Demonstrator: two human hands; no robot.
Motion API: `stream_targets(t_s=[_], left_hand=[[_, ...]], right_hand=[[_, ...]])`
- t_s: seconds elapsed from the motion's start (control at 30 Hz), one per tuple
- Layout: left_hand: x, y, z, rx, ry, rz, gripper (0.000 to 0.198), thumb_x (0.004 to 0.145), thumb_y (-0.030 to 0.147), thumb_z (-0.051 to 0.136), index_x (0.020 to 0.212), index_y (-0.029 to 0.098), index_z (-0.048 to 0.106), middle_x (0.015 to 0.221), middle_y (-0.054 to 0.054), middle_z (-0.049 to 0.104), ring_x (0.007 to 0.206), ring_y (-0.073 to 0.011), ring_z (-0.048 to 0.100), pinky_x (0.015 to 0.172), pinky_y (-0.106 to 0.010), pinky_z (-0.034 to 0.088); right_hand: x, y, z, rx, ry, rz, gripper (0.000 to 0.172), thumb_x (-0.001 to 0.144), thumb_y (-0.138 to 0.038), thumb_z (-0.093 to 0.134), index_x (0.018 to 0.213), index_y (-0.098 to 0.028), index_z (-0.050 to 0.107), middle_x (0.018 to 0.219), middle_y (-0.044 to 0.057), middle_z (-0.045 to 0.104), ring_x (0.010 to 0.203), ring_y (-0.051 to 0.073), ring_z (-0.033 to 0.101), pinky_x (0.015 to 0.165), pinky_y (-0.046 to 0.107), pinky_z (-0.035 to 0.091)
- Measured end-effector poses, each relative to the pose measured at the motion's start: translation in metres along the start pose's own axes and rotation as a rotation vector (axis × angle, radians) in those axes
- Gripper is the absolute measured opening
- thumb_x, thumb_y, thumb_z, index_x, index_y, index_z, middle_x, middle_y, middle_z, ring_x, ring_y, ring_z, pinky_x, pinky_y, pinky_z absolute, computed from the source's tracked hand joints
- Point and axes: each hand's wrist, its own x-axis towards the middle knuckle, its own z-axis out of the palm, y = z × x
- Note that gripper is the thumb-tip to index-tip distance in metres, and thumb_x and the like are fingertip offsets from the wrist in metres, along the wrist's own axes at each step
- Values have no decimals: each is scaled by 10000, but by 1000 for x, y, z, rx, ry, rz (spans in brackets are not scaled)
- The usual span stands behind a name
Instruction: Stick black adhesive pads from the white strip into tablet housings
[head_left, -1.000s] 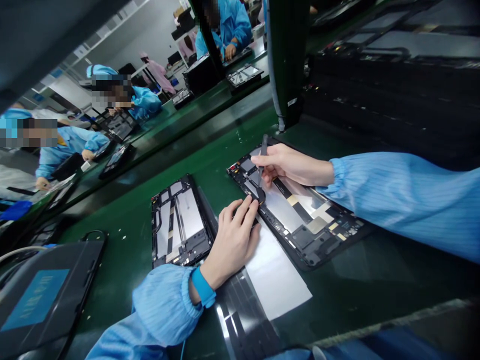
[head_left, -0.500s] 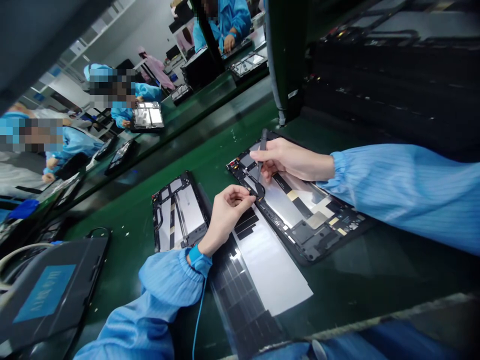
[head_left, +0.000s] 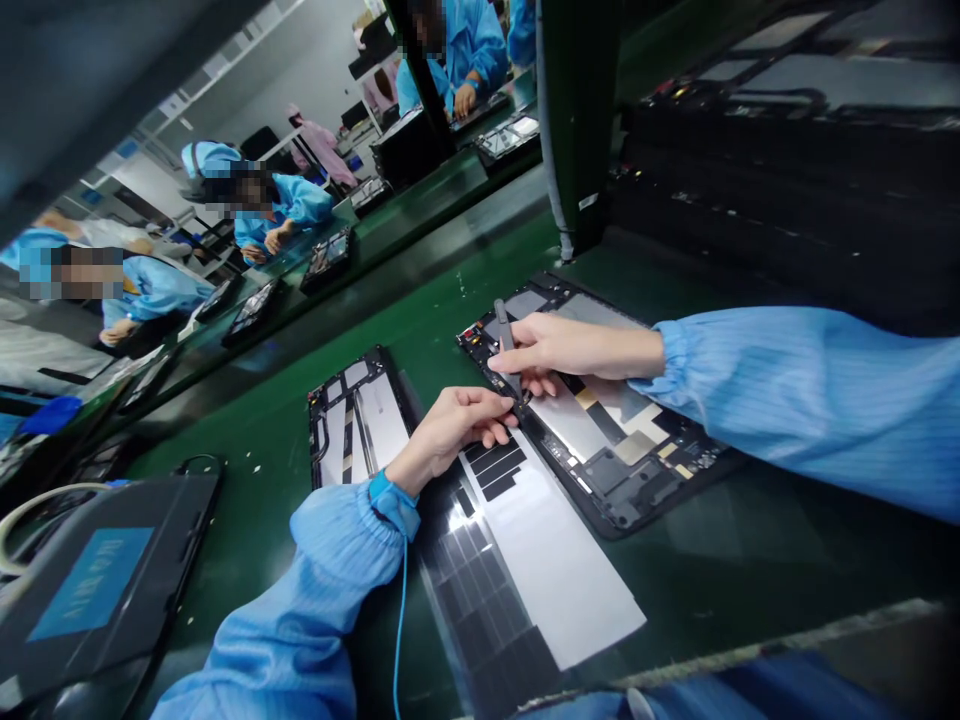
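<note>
just a black spudger [head_left: 504, 330] at an open tablet frame [head_left: 637, 470]

right hand [head_left: 574, 348] in a pen grip, fingers narrow around the shaft, probably for fine tip control, tip down at the frame's near edge. left hand [head_left: 457, 425] just beside that edge, fingers curled, any hold impossible to tell. left of the frame, a second tablet frame [head_left: 337, 440]; below it, a film sheet [head_left: 555, 560] flat on the green bench [head_left: 450, 270]. on the left wrist, a blue strap [head_left: 386, 497] with cord, likely antistatic.

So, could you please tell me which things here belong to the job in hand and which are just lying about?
In use: right hand, holding a slim black pointed tool; left hand; open black tablet frame with silver panels beneath the tool.

Lying about: second black tablet frame; silver-white sheet with black strips; dark grey case with blue label.
</note>
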Motion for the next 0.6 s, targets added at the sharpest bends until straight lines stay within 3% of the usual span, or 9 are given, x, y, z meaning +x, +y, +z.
stream_targets(t_s=[0.13, 0.6], left_hand=[[-2, -4, 0, -61, -35, 49, 194, 681, 234, 689, 656, 58, 611, 582, -29, 621, 449, -37, 540, 432, -114, 419], [2, -4, -5, -127, -51, -27, 125, 677, 162, 691, 684, 57, 624, 672, -53, 652, 534, -65, 599, 477, -124, 452]], right_hand=[[10, 2, 3, -130, 33, -31, 184, 863, -269, 478, 724, -155, 437, 470, -26, 508, 309, 73, 453, 275, 170, 356], [24, 4, -3, -89, 2, -79, 193, 853, -291, 507, 730, -177, 413, 443, -36, 476, 290, 67, 439, 262, 164, 342]])
